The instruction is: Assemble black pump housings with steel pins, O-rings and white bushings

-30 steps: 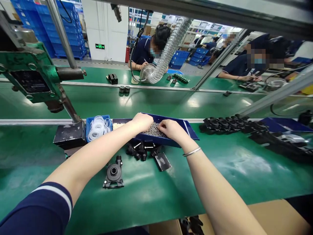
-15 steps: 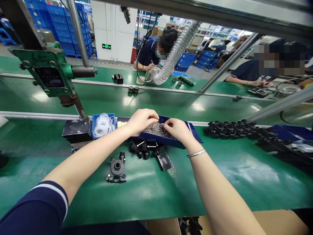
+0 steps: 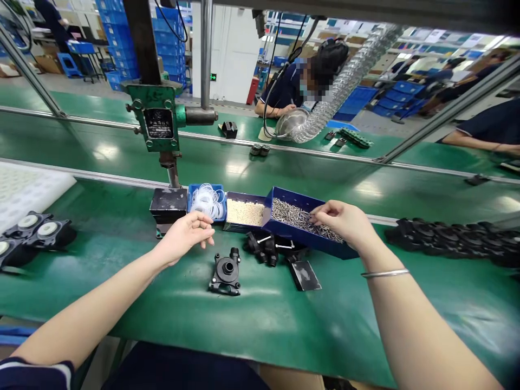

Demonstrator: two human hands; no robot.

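Observation:
My left hand (image 3: 184, 237) hovers above the bench to the left of a black plastic housing (image 3: 227, 272), its fingers curled in. Whatever those fingers may hold is too small or hidden. My right hand (image 3: 340, 221) dips into a dark blue bin (image 3: 311, 238) of small, thin metal pins (image 3: 290, 213), thumb and fingertips pinched together among them. The housing lies flat on the green bench, its round opening facing up. Beside the bin are a tray of small cream-coloured pieces (image 3: 244, 212) and a blue box with clear rings (image 3: 208, 200).
A green press (image 3: 158, 119) on a black base (image 3: 168, 200) stands behind my left hand. Black parts (image 3: 266, 248) and a small black block (image 3: 305, 275) lie before the bins. More black housings (image 3: 447, 238) line the right; others with white discs (image 3: 36, 230) sit left. A co-worker (image 3: 304, 76) sits opposite.
My left hand has left the pin bin and moved left and nearer to me. My right hand stays at the bin's pins. The view has swung left.

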